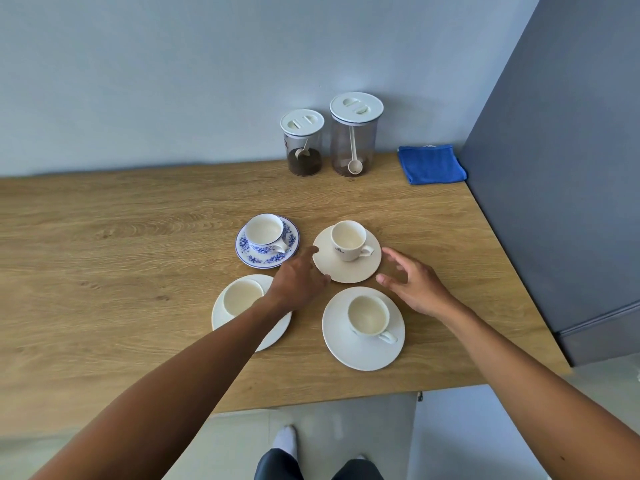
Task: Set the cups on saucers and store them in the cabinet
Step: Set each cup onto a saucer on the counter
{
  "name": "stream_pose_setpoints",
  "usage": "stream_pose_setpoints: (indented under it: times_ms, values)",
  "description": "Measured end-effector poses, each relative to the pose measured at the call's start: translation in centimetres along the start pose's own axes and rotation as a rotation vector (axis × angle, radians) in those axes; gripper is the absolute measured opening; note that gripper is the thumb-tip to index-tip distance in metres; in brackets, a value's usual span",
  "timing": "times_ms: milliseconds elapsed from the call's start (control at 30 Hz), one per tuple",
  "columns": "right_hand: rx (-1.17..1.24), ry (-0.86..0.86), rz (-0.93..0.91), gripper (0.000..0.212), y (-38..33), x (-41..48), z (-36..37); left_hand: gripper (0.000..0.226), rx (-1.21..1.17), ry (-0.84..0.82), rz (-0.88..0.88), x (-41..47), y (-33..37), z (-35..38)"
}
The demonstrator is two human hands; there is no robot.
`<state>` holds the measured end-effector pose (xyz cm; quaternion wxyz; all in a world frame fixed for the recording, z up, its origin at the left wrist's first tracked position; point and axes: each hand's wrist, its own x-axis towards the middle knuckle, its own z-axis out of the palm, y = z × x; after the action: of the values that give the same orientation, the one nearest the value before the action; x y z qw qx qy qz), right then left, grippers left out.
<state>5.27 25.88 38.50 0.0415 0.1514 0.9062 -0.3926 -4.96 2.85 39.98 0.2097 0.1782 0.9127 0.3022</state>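
Note:
Several cups stand on saucers on the wooden counter (121,237). A blue-flowered cup (265,233) sits on a matching saucer (292,249). A cream cup (348,240) with a dark logo sits on a cream saucer (349,271). In front, a white cup (369,317) is on a white saucer (360,355), and another white cup (242,297) on a white saucer (273,332). My left hand (299,277) reaches to the cream saucer's left rim, fingers relaxed. My right hand (412,280) hovers at its right rim, fingers spread, holding nothing.
Two clear jars with white lids stand by the back wall: a short jar (303,143) with dark grounds and a taller jar (355,136) with a scoop. A folded blue cloth (431,164) lies at the back right. A grey cabinet side (561,185) borders the counter's right.

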Motion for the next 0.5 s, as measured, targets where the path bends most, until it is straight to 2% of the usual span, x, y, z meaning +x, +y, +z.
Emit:
stream_pose_setpoints:
  times_ms: [200, 500]
  values:
    - [-0.123, -0.061, 0.001, 0.072, 1.9, -2.2, -0.2, 0.072, 0.176, -0.005, 0.131, -2.5, -0.9, 1.8]
    - [-0.227, -0.121, 0.015, 0.076, 3.8, -5.1, 0.6, 0.065, 0.210, -0.044, 0.146, -4.9, -1.7, 4.2]
